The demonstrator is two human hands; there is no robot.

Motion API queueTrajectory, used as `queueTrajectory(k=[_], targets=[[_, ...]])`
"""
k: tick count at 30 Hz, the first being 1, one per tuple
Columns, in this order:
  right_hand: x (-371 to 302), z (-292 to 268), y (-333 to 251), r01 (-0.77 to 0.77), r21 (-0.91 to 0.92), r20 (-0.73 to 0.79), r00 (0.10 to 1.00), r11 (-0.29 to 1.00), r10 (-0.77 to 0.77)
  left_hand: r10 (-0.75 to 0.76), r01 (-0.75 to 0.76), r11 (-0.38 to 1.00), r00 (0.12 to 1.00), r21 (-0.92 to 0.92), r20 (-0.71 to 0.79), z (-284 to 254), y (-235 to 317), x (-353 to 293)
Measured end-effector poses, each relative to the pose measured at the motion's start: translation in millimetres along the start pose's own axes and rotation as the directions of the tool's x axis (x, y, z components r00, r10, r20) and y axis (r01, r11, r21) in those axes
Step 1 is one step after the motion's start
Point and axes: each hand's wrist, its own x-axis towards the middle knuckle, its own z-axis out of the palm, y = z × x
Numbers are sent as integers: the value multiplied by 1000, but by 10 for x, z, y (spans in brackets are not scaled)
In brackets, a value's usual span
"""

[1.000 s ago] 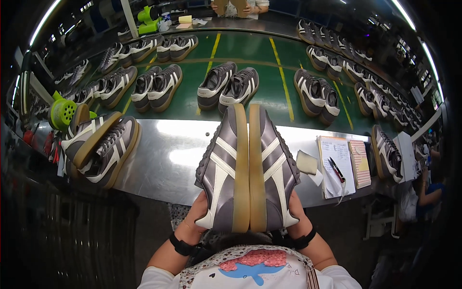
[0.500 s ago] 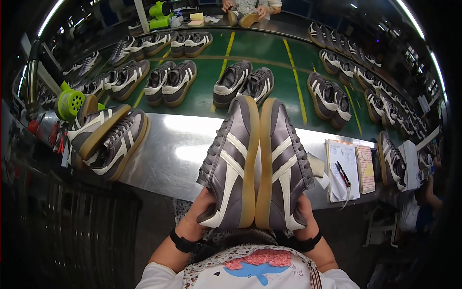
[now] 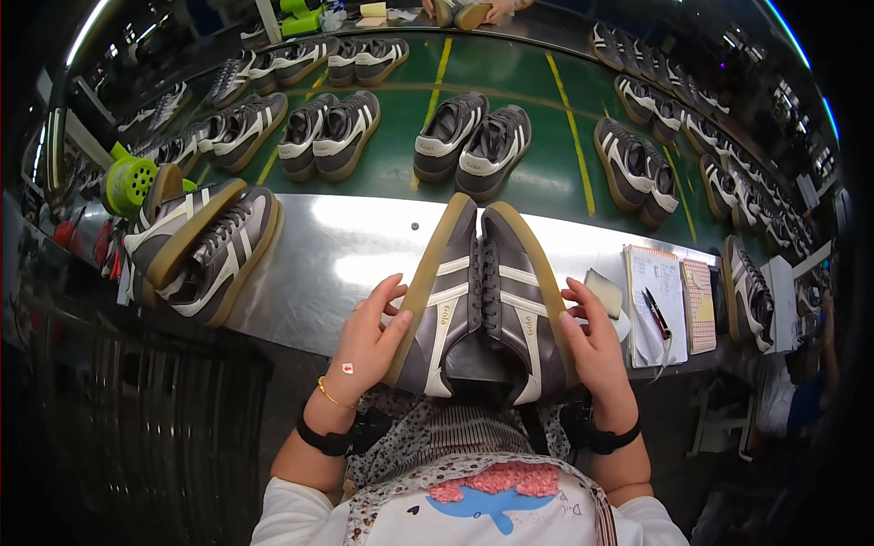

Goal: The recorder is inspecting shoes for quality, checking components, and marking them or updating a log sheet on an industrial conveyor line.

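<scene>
Between my hands a pair of dark grey sneakers with white stripes and gum soles leans together, lace side to lace side, toes pointing away. My left hand (image 3: 370,338) rests its thumb and bent fingers against the outer sole of the left sneaker (image 3: 435,314). On the other side, my right hand (image 3: 590,341) presses its fingertips on the sole of the right sneaker (image 3: 526,314). Both hands are partly closed around the pair from outside. The pair is over the near edge of the metal bench (image 3: 319,291); whether it bears on the bench I cannot tell.
Several similar sneakers (image 3: 492,150) stand in pairs on the green conveyor belt (image 3: 555,155). A stacked pair (image 3: 214,246) lies at the bench's left. To the right are a notebook (image 3: 655,309) with pens, a patterned pad and another shoe (image 3: 748,296). Across the belt, a person's hands hold shoes.
The sneakers have turned from soles together to laces together, and sit slightly lower. My hands moved from the heels to the outer soles. The belt's shoes shifted slightly in view.
</scene>
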Motion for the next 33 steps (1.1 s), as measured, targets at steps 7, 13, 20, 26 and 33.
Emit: queueTrajectory(k=[7, 13, 20, 26, 33], targets=[[98, 57, 272, -326, 550, 170, 945, 769, 279, -195, 227, 941, 970, -252, 145, -98, -270, 83], [130, 159, 285, -292, 419, 184, 954, 860, 235, -186, 295, 816, 948, -497, 258, -95, -273, 112], [320, 486, 151, -325, 943, 329, 890, -68, 317, -173, 384, 154, 918, -910, 358, 42, -189, 179], [371, 621, -187, -323, 936, 352, 882, -141, 314, -252, 344, -129, 896, -930, 366, 227, -60, 218], [346, 678, -432, -276, 949, 308, 911, -150, 274, -157, 396, -54, 903, -917, 400, 253, -42, 221]])
